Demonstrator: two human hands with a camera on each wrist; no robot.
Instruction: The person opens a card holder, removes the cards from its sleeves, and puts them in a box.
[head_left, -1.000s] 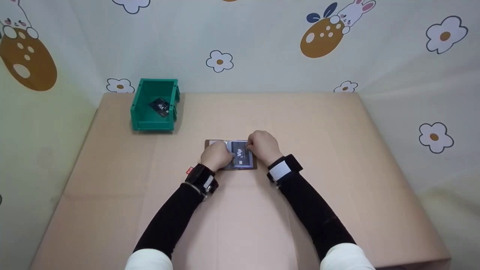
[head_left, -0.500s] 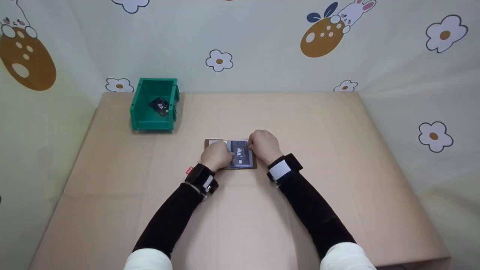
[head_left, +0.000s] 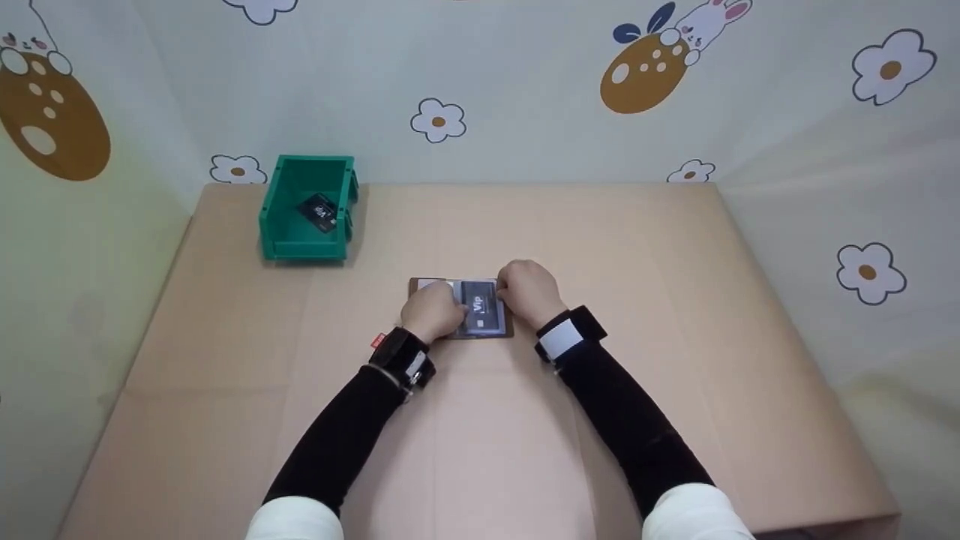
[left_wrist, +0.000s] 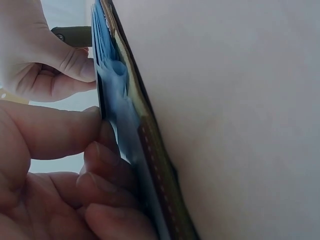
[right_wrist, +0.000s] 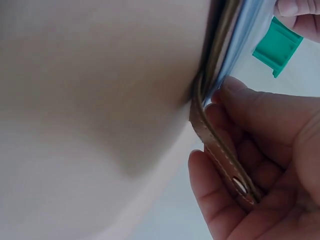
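Note:
A brown leather card holder (head_left: 414,286) lies spread open on the table, with clear plastic sleeves (left_wrist: 116,95) inside it. A black card (head_left: 478,301) lettered "Vip" shows in the right-hand sleeve. My left hand (head_left: 433,310) covers the left half and pinches the sleeve by the card's near-left edge, its other fingers curled against the pages. At the right edge, my right hand (head_left: 529,291) pinches the sleeve's upper border between thumb and forefinger. The holder's strap (right_wrist: 216,147), with a metal snap, runs between that hand's fingers.
A green plastic bin (head_left: 306,251) stands at the table's back left, with another black Vip card (head_left: 318,212) lying inside. Brown paper-like covering (head_left: 637,360) spreads over the table. Patterned cloth walls (head_left: 525,135) rise behind and at both sides.
My right hand has shifted very slightly right along the sleeve's edge, then held there. My left hand keeps its place, and the card stays in the sleeve.

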